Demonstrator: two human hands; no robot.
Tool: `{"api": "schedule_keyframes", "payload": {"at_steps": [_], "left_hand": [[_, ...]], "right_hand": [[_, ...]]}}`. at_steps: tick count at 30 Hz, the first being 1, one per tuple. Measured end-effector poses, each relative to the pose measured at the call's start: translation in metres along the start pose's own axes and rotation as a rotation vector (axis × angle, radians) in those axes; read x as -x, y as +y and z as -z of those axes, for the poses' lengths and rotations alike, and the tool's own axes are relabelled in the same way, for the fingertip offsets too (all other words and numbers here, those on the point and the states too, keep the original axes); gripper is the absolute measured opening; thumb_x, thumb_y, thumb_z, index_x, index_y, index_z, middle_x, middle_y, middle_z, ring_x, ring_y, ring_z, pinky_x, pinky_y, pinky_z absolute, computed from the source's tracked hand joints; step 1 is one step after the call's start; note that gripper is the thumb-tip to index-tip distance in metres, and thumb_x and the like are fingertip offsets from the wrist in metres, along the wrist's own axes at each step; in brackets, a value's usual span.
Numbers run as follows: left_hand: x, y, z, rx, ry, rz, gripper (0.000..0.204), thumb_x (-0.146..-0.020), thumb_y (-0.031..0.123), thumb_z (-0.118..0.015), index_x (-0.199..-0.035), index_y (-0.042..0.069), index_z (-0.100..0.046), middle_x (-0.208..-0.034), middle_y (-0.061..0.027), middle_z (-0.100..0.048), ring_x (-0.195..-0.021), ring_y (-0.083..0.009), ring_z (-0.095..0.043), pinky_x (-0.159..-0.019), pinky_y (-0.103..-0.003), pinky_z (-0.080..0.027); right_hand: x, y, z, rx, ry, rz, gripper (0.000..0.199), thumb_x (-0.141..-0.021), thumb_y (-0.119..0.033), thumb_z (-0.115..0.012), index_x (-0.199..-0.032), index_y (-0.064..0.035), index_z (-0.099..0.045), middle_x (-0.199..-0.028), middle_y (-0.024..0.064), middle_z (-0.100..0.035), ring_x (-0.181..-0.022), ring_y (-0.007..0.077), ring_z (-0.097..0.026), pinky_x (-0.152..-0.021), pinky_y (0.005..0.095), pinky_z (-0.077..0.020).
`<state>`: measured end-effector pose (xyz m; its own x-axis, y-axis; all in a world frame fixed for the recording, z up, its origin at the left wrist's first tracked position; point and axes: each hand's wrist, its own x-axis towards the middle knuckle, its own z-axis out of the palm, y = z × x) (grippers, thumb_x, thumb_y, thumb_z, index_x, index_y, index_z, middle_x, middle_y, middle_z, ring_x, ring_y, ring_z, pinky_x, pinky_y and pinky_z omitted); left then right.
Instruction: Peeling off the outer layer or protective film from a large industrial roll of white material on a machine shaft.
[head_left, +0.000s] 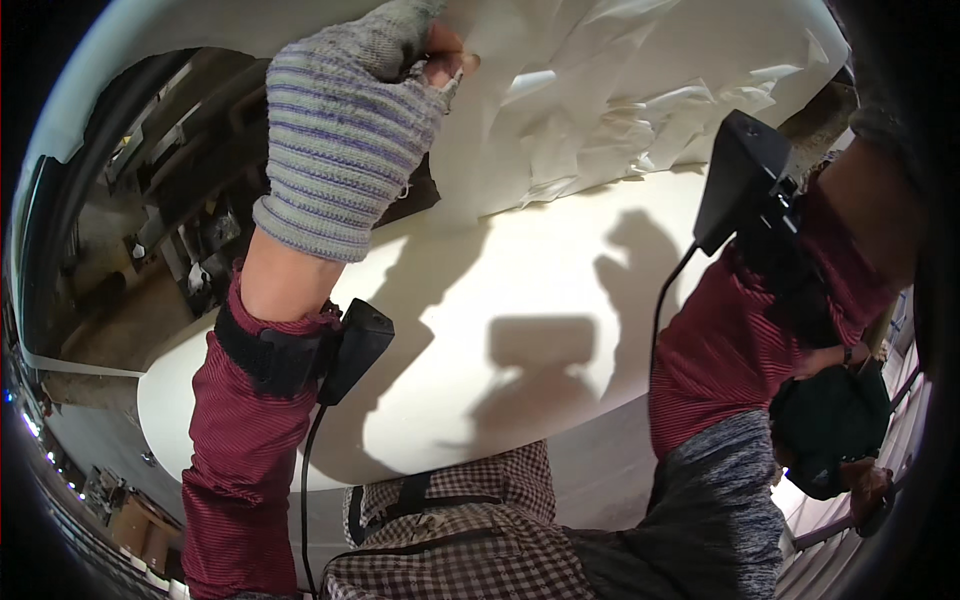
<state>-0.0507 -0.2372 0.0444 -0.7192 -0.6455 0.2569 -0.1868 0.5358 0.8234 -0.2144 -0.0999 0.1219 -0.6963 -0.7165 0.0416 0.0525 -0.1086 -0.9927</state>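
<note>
My left hand (352, 125), in a grey-and-purple striped knit glove with bare fingertips, is raised against a large white panel (490, 120). Its fingers are curled and pressed together; whatever they hold, if anything, is hidden. Several wrinkled, torn pieces of thin white sheet (655, 125) cling to the panel right of this hand. Below the panel spreads a smooth, curved white surface (520, 270), on which shadows of my arms and head fall. My right hand (885, 125) is at the dark upper right rim, its fingers out of sight.
A wide opening (130, 260) in the white shell at left shows a dim space with clutter. Black devices (360, 350) with cables are strapped on both my forearms. At right, behind my arm, another person in a dark top (830, 430) bends. Boxes (140, 535) stand lower left.
</note>
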Motion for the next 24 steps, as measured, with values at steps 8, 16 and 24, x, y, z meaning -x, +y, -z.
{"api": "schedule_keyframes", "payload": {"at_steps": [8, 16, 24], "left_hand": [[0.001, 0.008, 0.0, -0.198, 0.018, -0.155, 0.011, -0.077, 0.003, -0.073, -0.086, 0.004, -0.068, -0.071, -0.0043, -0.066, -0.063, -0.0122, -0.061, -0.064, -0.025, -0.049], [0.006, 0.003, -0.004, -0.185, 0.069, -0.052, 0.016, -0.076, 0.006, -0.074, -0.09, 0.003, -0.066, -0.071, -0.0048, -0.066, -0.063, -0.0107, -0.062, -0.064, -0.025, -0.05], [0.012, 0.048, 0.009, 0.282, 0.204, 0.107, 0.015, -0.082, 0.005, -0.07, -0.095, 0.006, -0.062, -0.076, -0.0025, -0.062, -0.054, -0.0057, -0.052, -0.045, -0.018, -0.041]], "right_hand": [[-0.004, 0.011, 0.01, 0.482, -0.101, 0.359, 0.028, -0.076, -0.019, -0.075, -0.097, -0.0033, -0.065, -0.093, 0.0019, -0.06, -0.074, 0.0106, -0.057, -0.065, 0.0262, -0.0468], [0.009, 0.081, -0.033, 1.267, 0.038, 0.696, 0.027, -0.076, -0.026, -0.075, -0.085, -0.0084, -0.057, -0.07, 0.0045, -0.055, -0.062, 0.02, -0.055, -0.059, 0.0333, -0.046], [-0.013, 0.114, 0.005, 1.239, -0.06, 0.522, 0.017, -0.085, -0.013, -0.057, -0.098, -0.0027, -0.058, -0.083, 0.009, -0.061, -0.075, 0.0233, -0.061, -0.069, 0.0334, -0.051]]}}
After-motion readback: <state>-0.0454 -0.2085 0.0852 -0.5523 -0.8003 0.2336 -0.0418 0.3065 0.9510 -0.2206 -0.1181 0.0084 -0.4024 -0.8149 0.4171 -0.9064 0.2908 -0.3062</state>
